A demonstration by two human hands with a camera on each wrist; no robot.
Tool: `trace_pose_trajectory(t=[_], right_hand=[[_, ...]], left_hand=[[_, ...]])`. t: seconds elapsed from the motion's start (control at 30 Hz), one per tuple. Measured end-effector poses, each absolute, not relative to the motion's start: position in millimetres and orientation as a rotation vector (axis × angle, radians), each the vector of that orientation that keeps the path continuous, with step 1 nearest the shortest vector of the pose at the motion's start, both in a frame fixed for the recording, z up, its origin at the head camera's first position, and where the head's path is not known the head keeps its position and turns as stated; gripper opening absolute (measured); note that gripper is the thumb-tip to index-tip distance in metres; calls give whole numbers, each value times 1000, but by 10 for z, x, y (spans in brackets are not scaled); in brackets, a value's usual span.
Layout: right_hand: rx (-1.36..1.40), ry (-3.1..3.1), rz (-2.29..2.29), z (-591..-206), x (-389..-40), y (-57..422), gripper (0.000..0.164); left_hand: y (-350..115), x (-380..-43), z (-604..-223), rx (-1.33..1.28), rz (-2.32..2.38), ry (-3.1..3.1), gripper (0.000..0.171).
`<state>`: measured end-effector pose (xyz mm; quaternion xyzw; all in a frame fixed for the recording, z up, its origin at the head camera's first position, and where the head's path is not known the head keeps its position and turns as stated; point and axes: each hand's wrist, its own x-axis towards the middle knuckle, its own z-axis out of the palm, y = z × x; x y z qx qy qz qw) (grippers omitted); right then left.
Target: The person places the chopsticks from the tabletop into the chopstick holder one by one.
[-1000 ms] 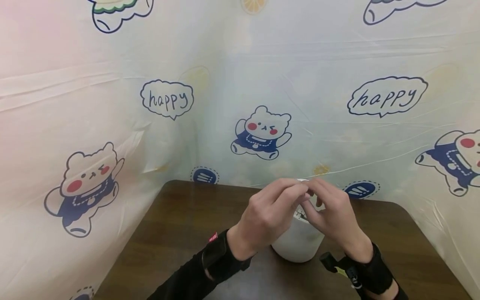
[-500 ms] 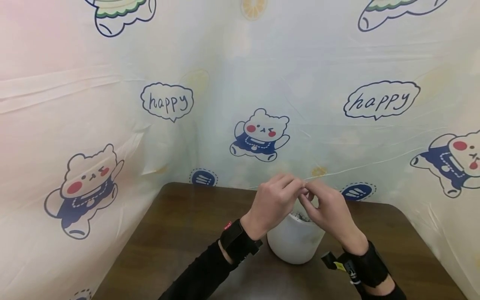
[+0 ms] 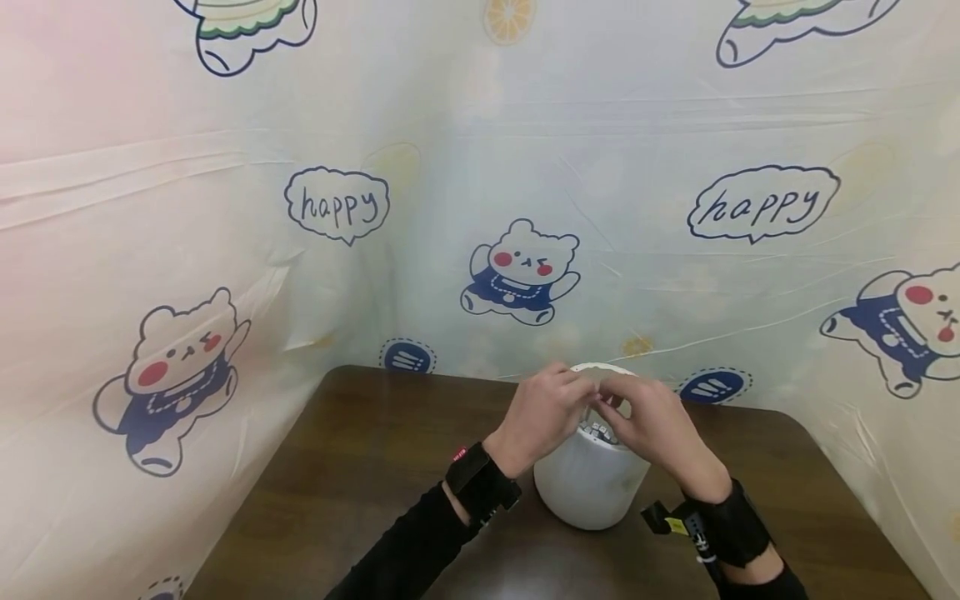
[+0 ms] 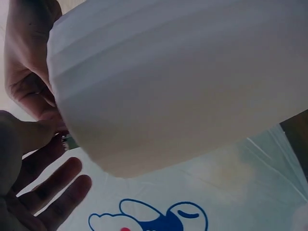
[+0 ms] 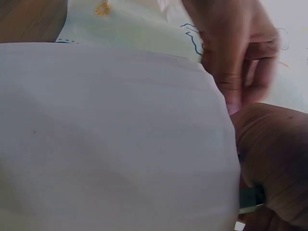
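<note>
A white round container (image 3: 592, 487) with a slanted open top stands on the table. Small silvery-white and dark pieces (image 3: 598, 432) show inside it. My left hand (image 3: 543, 417) and right hand (image 3: 660, 421) meet over the opening, thumbs and fingertips drawn together in pinches. A small green piece (image 4: 71, 141) with a silvery toothed end shows at my left fingertips in the left wrist view. Beside my right hand, the right wrist view shows a green piece (image 5: 249, 199) with a dark end. Container and fingers hide most of the grip.
The brown wooden table (image 3: 382, 467) extends around the container. Behind and beside it hangs a pale curtain (image 3: 420, 100) printed with bears and "happy" bubbles. Each wrist wears a black strap, and a small black camera (image 3: 657, 518) juts from the right one.
My left hand has shifted slightly right from its place one second ago, and both hands have dipped a little since half a second ago. The container's back rim and contents show more now.
</note>
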<state>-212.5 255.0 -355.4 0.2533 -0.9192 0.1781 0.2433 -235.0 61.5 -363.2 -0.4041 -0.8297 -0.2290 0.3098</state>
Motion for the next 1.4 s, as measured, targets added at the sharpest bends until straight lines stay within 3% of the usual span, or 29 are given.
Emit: trace_pose_trajectory(t=[0.23, 0.57, 0.77, 0.9, 1.03, 1.13, 1.23, 1.4], right_hand=[[763, -2629, 527, -3458, -2077, 2597, 10], [840, -2605, 598, -3441, -1979, 2686, 20], [753, -2414, 614, -3571, -1891, 2926, 23], [606, -2298, 612, -3638, -1836, 3152, 26], [437, -2291, 601, -3586, -1839, 3345, 22], [382, -2354, 637, -3509, -1897, 3397, 28], [430, -2380, 657, -3443, -1979, 3320, 36], [622, -2311, 600, -3422, -2095, 2980, 38]], left_hand=[[633, -2331, -3693, -1107, -688, -2202, 13], [619, -2209, -3758, -1125, -683, -2176, 10], [592, -2203, -3839, -1096, -700, -2168, 21], [382, -2275, -3861, -990, -718, -2240, 38], [75, -2432, -3835, -750, -658, -2372, 43], [-131, -2552, -3790, -526, -554, -2447, 45], [-242, -2616, -3750, -384, -489, -2472, 49], [-204, -2541, -3708, -388, -507, -2492, 54]])
